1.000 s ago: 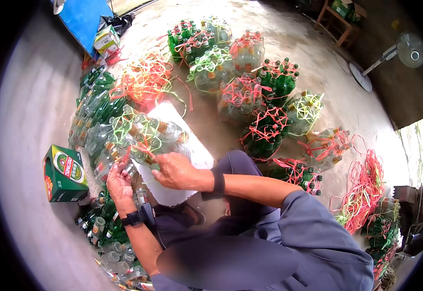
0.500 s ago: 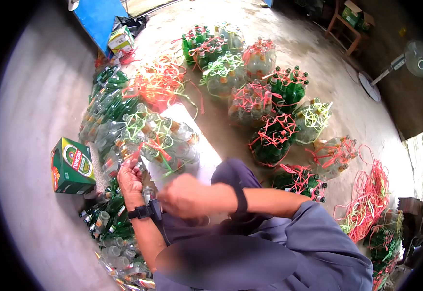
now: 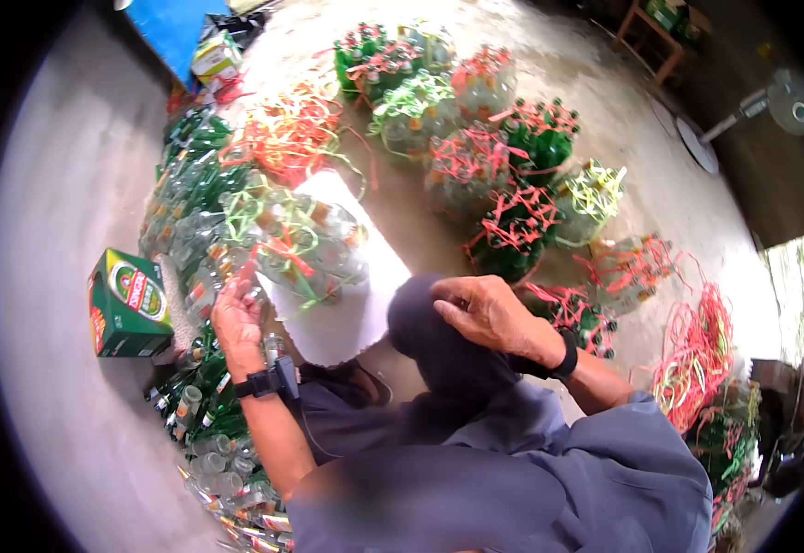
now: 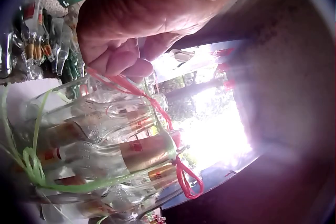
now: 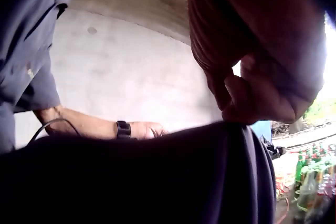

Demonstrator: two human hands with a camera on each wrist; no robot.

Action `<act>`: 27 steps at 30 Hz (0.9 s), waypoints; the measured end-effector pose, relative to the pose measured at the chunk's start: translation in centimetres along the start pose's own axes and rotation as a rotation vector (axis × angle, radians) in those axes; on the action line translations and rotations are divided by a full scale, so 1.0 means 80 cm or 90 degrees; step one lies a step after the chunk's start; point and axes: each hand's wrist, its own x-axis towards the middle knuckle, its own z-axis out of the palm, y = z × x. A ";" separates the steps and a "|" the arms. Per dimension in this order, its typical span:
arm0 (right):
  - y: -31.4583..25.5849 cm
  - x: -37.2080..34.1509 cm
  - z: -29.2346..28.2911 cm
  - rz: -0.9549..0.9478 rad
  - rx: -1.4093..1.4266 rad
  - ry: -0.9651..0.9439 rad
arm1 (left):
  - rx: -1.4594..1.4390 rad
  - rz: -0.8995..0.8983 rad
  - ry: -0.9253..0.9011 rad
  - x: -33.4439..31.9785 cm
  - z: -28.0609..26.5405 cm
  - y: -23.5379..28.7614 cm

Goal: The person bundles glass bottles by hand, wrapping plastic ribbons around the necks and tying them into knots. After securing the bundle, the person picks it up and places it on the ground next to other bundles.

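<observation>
My left hand [image 3: 238,318] pinches a red plastic strap [image 4: 126,85] between thumb and fingers, beside a bundle of clear glass bottles [image 4: 100,134]. The strap runs from the fingertips across the bottles to a loop, and meets a light-green strap [image 4: 79,186] there. In the head view, green and red straps cross over the necks of this bundle, which stands on a white board [image 3: 333,332]. My right hand [image 3: 494,315] is away from the bottles, over the raised knee [image 3: 413,318]. Its fingers are loosely curled, with nothing seen in them.
Several strapped bottle bundles [image 3: 471,170] stand across the floor ahead and to the right. Heaps of loose straps lie beyond the board [image 3: 291,134] and at the right [image 3: 694,359]. Loose bottles [image 3: 195,166] pile along the left wall by a green Tsingtao carton [image 3: 130,304]. A fan [image 3: 785,106] stands far right.
My right hand has left the strapped bottles, passed back toward my body and swung right over the knee. My left hand stays by the bundle, still pinching the red strap.
</observation>
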 end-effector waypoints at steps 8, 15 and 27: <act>0.065 -0.141 0.043 0.196 0.093 0.128 | 0.027 -0.025 0.014 0.013 -0.026 -0.002; 0.102 -0.181 0.041 0.353 0.099 0.060 | 0.059 -0.033 0.035 0.022 -0.034 -0.008; 0.108 -0.128 0.036 0.225 0.004 -0.002 | 0.103 0.185 -0.047 -0.158 0.002 0.131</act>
